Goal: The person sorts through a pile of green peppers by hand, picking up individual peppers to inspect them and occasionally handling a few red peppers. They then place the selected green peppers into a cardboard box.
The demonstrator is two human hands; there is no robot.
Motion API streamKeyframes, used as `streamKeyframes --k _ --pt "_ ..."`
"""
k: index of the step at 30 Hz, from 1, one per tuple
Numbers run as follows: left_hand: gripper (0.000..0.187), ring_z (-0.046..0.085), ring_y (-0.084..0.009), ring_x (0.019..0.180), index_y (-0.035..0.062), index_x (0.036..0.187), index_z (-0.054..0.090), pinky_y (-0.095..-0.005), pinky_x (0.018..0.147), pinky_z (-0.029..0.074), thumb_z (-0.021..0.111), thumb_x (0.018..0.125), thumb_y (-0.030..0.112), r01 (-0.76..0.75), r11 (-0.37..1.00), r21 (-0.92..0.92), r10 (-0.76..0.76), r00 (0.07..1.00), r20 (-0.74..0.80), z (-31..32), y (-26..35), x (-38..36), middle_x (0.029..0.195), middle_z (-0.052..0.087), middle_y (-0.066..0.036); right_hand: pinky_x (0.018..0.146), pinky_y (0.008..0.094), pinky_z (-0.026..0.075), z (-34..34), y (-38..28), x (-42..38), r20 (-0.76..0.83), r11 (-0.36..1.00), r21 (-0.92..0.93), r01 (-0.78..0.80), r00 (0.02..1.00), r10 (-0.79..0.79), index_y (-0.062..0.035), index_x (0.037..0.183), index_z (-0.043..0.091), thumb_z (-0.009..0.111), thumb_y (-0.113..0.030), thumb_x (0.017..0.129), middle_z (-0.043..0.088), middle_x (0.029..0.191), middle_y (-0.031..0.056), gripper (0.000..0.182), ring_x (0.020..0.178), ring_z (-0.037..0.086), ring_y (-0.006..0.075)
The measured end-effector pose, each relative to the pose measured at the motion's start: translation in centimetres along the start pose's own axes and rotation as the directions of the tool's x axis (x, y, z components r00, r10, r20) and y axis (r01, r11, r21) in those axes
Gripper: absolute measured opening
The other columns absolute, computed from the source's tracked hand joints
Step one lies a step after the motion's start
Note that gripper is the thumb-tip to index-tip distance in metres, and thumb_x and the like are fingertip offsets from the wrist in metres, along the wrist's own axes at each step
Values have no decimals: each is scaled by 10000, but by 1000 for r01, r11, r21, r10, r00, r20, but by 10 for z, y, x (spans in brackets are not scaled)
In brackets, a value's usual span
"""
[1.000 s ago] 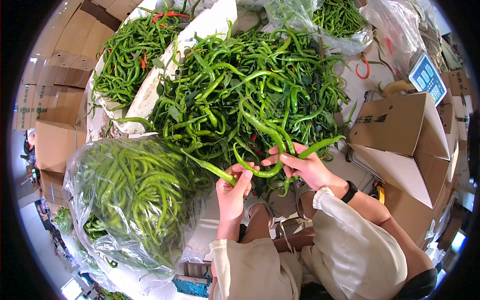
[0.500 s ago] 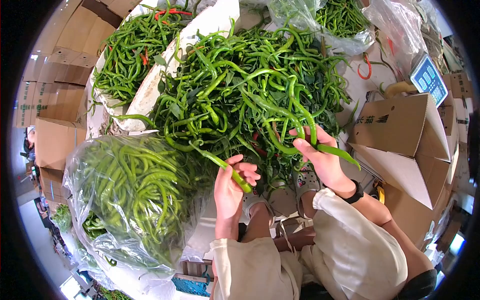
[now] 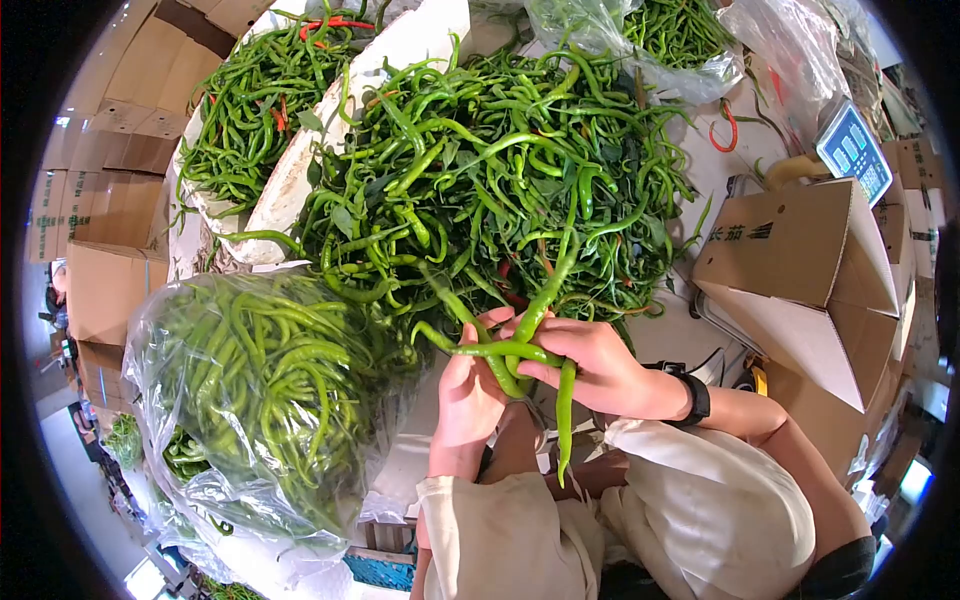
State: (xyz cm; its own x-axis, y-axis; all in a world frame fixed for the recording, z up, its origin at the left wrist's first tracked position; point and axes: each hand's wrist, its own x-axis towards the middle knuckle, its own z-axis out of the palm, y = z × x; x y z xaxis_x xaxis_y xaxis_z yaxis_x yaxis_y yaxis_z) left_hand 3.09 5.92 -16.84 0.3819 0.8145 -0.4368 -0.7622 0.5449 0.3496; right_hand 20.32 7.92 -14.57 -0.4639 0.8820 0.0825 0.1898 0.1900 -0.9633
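Observation:
Several long green peppers cross between my two hands in front of the big pepper pile (image 3: pixel 480 170). My left hand (image 3: pixel 468 395) has its fingers closed around green peppers (image 3: pixel 492 352). Close against it on the right, my right hand (image 3: pixel 600 370) pinches more green peppers (image 3: pixel 545 290); one of them (image 3: pixel 565 420) hangs down below its fingers. Left of my hands lies a clear plastic bag (image 3: pixel 250 390) full of green peppers. Some fingertips are hidden behind the peppers.
A white foam box wall (image 3: pixel 290 185) separates another pepper heap (image 3: pixel 240 130) at the upper left. At right are an open cardboard box (image 3: pixel 780 250) and a blue-faced scale display (image 3: pixel 855 150). More peppers (image 3: pixel 680 35) lie in plastic at the top.
My right hand has moved left and down with its peppers, beside my left hand. The peppers from both hands now cross each other.

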Motion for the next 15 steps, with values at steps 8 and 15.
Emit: streamKeyframes --k 8,15 --pt "350 525 -171 806 6 1258 436 -373 888 450 450 953 177 22 949 -314 -15 1000 24 -11 1 2 858 557 -34 522 205 420 -37 -18 9 80 754 427 -500 851 519 -32 987 669 574 -191 932 639 780 -8 193 611 542 57" --pt "179 397 -81 467 45 1107 396 -243 530 383 430 957 137 171 667 -725 32 966 257 -13 14 -3 582 388 36 462 203 244 -64 4 7 -317 718 631 -294 747 584 -51 1007 572 497 -219 936 467 616 -47 197 502 401 43"
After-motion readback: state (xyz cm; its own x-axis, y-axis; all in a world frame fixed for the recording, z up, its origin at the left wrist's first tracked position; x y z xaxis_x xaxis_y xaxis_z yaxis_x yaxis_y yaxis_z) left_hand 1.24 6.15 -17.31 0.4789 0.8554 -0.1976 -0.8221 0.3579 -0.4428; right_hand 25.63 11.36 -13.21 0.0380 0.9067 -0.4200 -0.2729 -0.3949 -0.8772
